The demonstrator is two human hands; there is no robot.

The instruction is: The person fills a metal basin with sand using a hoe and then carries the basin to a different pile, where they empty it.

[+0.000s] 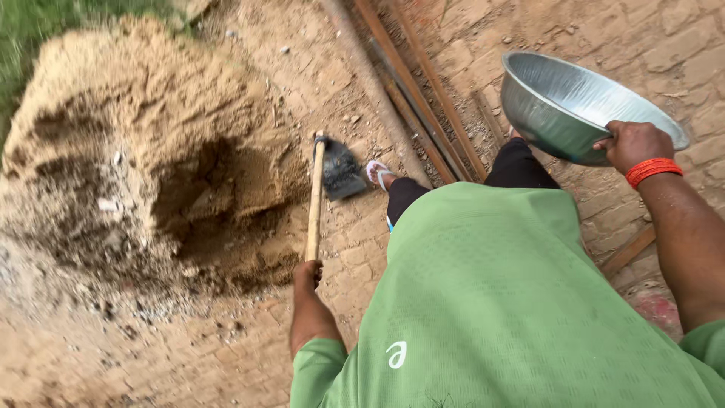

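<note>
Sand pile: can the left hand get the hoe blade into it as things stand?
Probably yes. The left hand grips the hoe handle, its blade lies beside the sand pile, and nothing sits between them.

The green shirt (pixel 498 302) fills the lower right and runs off the bottom and right edges; it hides the person's waist, most of both legs and the brick paving (pixel 226 363) under them. Only one sandalled foot (pixel 377 174) shows; the other is behind the metal basin (pixel 574 98). The right hand (pixel 634 143) grips the basin's near rim, its fingertips hidden inside. The left hand (pixel 308 273) closes round the end of the hoe's wooden handle (pixel 315 196), so that end cannot be seen. The sand heap (pixel 143 159) is cut by the left edge. The rusty steel rods (pixel 415 83) leave the top edge.
</note>
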